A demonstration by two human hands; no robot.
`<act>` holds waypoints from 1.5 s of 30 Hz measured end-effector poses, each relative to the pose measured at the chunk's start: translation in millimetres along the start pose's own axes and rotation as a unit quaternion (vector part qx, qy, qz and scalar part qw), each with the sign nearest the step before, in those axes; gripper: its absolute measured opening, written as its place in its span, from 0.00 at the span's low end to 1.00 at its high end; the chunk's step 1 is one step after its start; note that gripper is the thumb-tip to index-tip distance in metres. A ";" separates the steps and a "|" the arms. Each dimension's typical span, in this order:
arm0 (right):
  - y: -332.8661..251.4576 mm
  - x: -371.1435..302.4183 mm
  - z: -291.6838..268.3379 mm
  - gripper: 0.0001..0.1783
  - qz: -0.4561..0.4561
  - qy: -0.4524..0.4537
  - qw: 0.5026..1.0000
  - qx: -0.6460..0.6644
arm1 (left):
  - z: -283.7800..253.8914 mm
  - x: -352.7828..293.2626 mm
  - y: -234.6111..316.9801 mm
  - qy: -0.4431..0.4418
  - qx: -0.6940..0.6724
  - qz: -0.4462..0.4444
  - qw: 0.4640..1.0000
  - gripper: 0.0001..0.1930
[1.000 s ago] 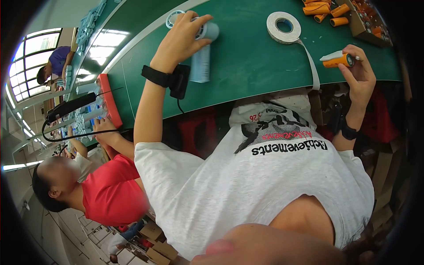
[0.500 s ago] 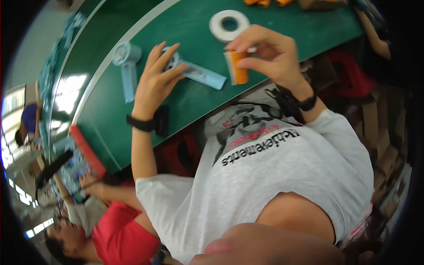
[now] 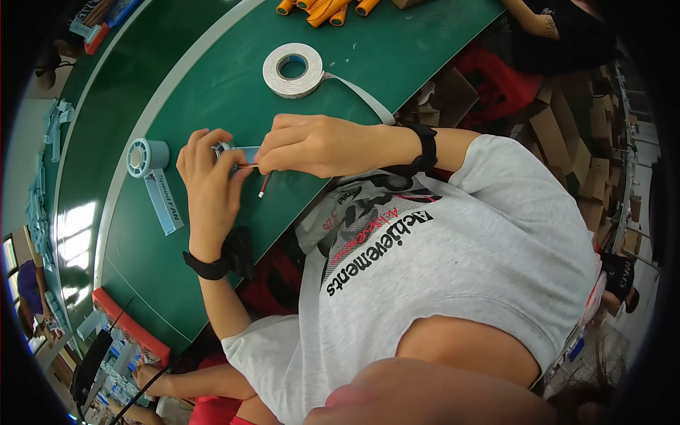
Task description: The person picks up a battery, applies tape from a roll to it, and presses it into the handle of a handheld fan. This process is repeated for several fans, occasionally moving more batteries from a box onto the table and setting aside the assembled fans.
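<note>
Our left hand (image 3: 209,180) grips a small pale-blue fan part (image 3: 237,152) on the green bench (image 3: 212,85); our right hand (image 3: 315,145) pinches its thin wires (image 3: 263,185), below the tape roll (image 3: 292,69).

A small pale-blue plastic fan part with a round end (image 3: 230,151) is held just above the green table mat (image 3: 212,78), lying roughly level. The left hand (image 3: 209,188) wraps it from below, fingers curled over its round end, while the right hand (image 3: 315,145) pinches its other end from above. Thin red and black wires (image 3: 263,185) hang from the part toward the mat, their tips just clear of the mat's near edge.
</note>
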State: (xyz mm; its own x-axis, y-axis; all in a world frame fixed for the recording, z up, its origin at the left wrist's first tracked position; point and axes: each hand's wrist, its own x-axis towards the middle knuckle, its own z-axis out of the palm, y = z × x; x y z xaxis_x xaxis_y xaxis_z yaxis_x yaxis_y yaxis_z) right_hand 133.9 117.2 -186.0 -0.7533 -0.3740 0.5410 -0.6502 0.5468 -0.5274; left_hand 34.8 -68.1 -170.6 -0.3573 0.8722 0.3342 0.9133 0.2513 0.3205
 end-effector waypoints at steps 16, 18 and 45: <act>-12.7 -9.6 -24.3 0.37 0.074 -0.164 0.969 -0.170 | 35.1 5.7 -5.7 0.210 -0.108 -0.139 0.962 0.03; -9.3 -4.3 -21.3 0.38 0.075 -0.175 0.966 -0.174 | 34.8 8.8 -2.5 0.208 -0.108 -0.133 0.963 0.03; 58.6 -33.7 -109.8 0.12 0.207 -0.053 0.953 -0.215 | -35.8 48.0 -52.1 -0.102 0.040 -0.117 0.987 0.23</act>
State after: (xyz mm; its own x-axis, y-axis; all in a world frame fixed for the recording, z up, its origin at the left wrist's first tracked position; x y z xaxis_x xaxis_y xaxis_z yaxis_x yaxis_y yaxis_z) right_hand 132.0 244.1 -163.2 -0.9572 -0.1200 0.2635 -0.2114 0.9115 -0.3529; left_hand -36.9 -54.4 -139.5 -0.5209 0.8506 0.0722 0.8262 0.4811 0.2933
